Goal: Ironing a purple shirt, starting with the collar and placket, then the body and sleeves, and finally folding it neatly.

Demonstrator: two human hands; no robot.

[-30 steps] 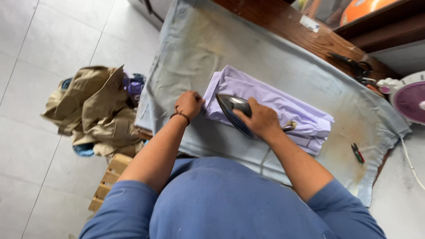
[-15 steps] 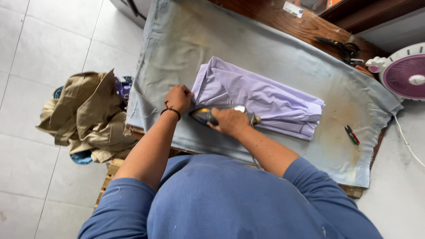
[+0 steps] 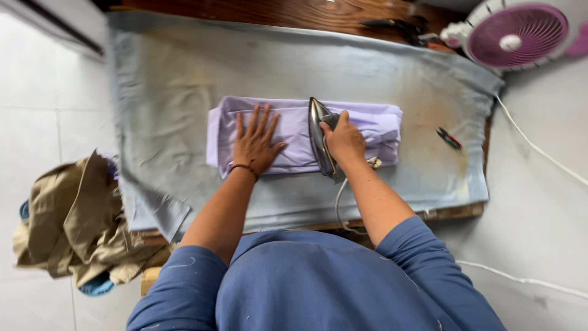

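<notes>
Your right hand is clenched around the handle of the iron, which stands sole-down on the folded lilac garment, its pointed nose aimed away from you toward the far edge of the counter. Your left hand is released and flat, fingers spread, palm pressing the cloth just to the left of the iron; a dark band sits at that wrist. The two hands lie side by side on the same piece, near each other but not touching.

The garment's long axis runs left to right across your view, square to the line of the iron. The iron sits a little right of the garment's middle, so the stretch under your left palm runs out to the left end, and a shorter stretch with creased folds lies beyond your right hand. The right hand is the nearer one to that right end; the left hand is nearer the left.

The iron's cord drops from its heel toward you and over the near edge. Under the garment a pale blue-grey cloth covers the counter, with brownish marks toward its right side, where a small red-and-dark clip lies apart. A pink fan stands at the far right. On the floor to your left, a heap of khaki clothes is piled over something blue, perhaps a basin.
</notes>
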